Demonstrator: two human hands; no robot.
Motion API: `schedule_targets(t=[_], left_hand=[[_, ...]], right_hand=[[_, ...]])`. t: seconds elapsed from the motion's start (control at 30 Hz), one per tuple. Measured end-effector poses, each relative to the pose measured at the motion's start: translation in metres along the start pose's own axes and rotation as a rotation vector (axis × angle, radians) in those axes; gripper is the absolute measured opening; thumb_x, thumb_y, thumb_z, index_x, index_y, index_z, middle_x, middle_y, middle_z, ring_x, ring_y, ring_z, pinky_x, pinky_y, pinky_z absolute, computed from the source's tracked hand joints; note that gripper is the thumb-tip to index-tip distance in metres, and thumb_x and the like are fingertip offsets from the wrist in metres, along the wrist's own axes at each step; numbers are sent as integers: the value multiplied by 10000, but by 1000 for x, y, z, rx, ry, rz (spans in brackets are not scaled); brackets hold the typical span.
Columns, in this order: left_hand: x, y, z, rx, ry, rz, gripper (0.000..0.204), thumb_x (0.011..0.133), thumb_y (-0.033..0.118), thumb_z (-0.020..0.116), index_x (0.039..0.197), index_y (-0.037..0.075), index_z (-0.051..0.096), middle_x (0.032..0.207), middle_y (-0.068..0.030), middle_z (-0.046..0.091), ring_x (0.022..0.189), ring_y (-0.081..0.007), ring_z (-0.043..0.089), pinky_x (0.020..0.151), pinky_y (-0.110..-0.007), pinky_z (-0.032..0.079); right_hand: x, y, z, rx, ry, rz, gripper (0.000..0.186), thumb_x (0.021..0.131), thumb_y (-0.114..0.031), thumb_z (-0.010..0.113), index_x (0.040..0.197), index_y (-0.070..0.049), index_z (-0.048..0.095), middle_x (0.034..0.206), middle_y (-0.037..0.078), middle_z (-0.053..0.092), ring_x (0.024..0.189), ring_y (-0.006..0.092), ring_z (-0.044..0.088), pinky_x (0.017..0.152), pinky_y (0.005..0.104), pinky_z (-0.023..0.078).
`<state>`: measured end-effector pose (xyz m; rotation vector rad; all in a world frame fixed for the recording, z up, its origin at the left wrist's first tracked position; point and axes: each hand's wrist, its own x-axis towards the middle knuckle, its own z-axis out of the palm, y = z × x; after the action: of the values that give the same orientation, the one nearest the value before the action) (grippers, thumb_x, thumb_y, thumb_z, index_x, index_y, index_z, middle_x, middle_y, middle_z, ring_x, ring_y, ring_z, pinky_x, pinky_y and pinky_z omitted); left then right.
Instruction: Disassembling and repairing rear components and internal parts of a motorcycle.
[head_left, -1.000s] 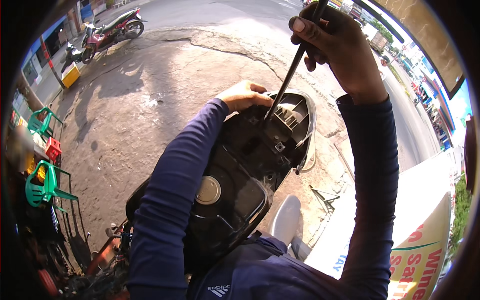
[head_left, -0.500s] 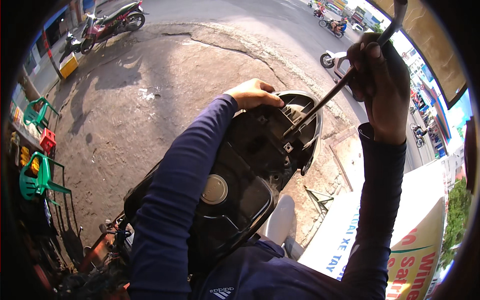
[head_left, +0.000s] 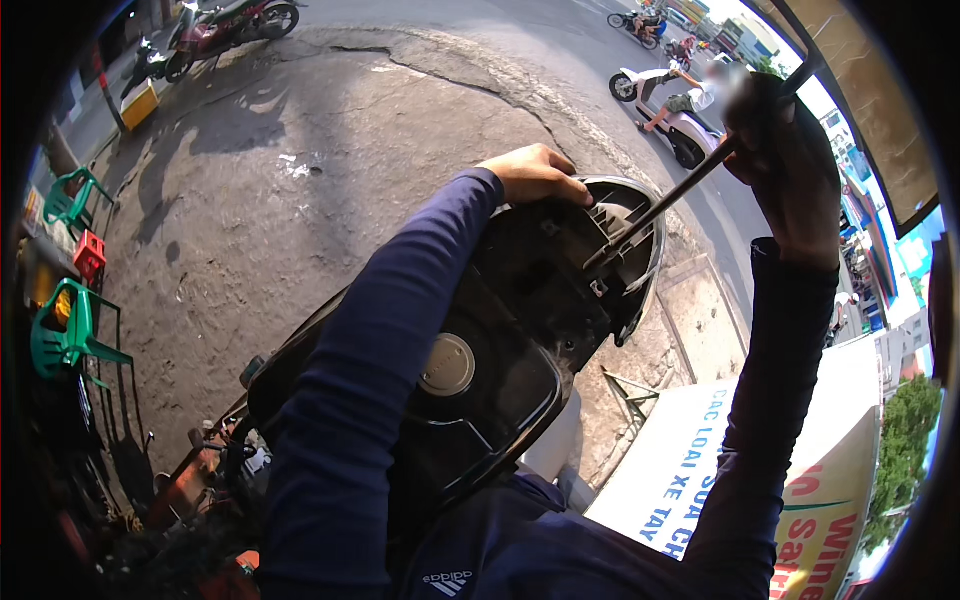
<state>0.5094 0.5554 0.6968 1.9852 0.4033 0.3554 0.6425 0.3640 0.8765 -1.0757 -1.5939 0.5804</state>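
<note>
My left hand (head_left: 545,175) is closed over the far edge of a motor scooter's tail (head_left: 655,235), thumb on the near side and some fingers hidden behind. Held up at the right, my right hand (head_left: 790,175) is closed around a long thin wrench (head_left: 685,187) with a metal shaft. The shaft slants down to the left, and its tip meets the dark frame inside the tail. Beneath my left forearm lies the scooter's black body (head_left: 500,395), its seat off, with a round metallic cap (head_left: 447,365) on top.
Green plastic chairs (head_left: 75,330) and a red crate (head_left: 90,255) stand at the left. A parked motorbike (head_left: 230,35) is at the far left. A white sign board (head_left: 650,490) lies near my right arm. Beyond the kerb, a rider on a light-coloured scooter (head_left: 680,125) is on the road.
The scooter body, both hands and the wrench have shifted slightly right in the view. My right hand has turned a little around the wrench. The rider on the road has come fully into sight.
</note>
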Motion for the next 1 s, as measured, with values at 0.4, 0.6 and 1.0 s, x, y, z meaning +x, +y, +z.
schedule_targets(t=[0.4, 0.6, 1.0], left_hand=[[-2, 2, 1, 7, 24, -7, 535, 720, 462, 758, 1008, 14, 712, 898, -133, 691, 843, -214, 652, 765, -330, 493], [-2, -1, 1, 17, 39, 5, 504, 728, 453, 758, 979, 18, 721, 871, -129, 691, 829, -208, 652, 758, -322, 491], [-2, -1, 1, -22, 28, -3, 472, 730, 431, 775, 955, 19, 721, 834, -104, 685, 793, -182, 637, 732, -316, 486]], right_hand=[[-14, -20, 35, -227, -133, -128, 383, 1003, -327, 480, 1099, 32, 573, 715, 54, 524, 581, 97, 465, 485, 244, 383], [-2, -10, 25, -389, 226, 60, 294, 958, -277, 586, 1030, 5, 618, 881, 127, 663, 621, 73, 577, 497, 208, 467], [-5, -12, 18, -406, 186, 89, 268, 949, -199, 579, 1114, 13, 585, 900, 108, 638, 555, 57, 490, 489, 200, 420]])
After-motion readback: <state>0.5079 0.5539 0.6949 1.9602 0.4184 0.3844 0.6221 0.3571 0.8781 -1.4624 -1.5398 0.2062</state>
